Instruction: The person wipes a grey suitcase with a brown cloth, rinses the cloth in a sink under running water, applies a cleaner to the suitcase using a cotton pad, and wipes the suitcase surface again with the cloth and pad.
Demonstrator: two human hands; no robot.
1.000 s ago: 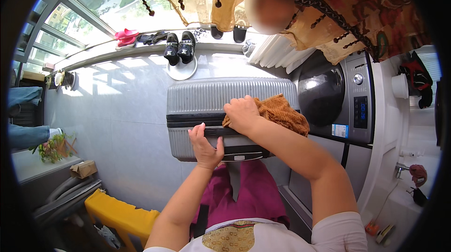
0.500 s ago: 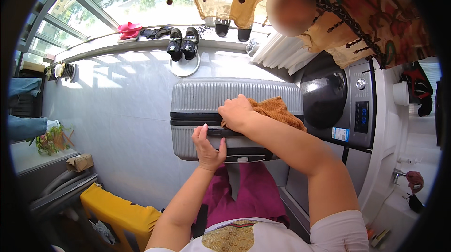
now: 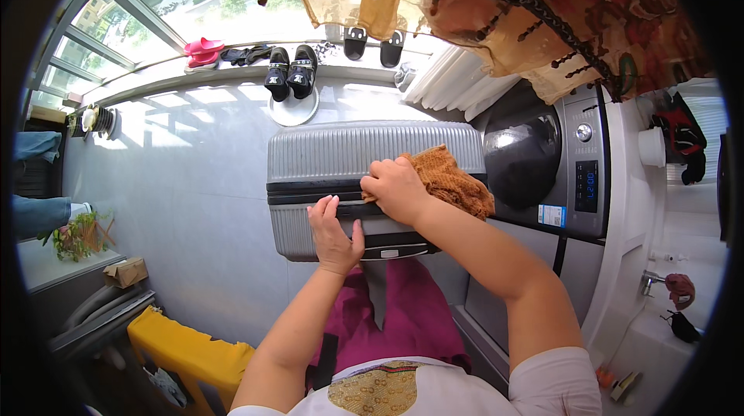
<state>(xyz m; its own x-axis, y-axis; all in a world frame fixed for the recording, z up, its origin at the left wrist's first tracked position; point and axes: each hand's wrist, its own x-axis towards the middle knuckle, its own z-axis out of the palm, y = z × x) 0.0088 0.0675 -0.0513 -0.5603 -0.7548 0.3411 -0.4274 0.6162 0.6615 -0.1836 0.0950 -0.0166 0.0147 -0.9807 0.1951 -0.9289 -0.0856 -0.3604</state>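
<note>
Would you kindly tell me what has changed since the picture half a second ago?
The right hand, gripping the brown cloth, has slid slightly rightward along the suitcase. Nothing was newly grasped or released. The left hand still rests on the suitcase, which stays in place.

Silver-grey ribbed hard-shell suitcase, closed, its black band facing up and running left to right, at the centre of the frame, crumpled orange-brown textured cloth, bunched over the suitcase's right part, right of centre
</note>
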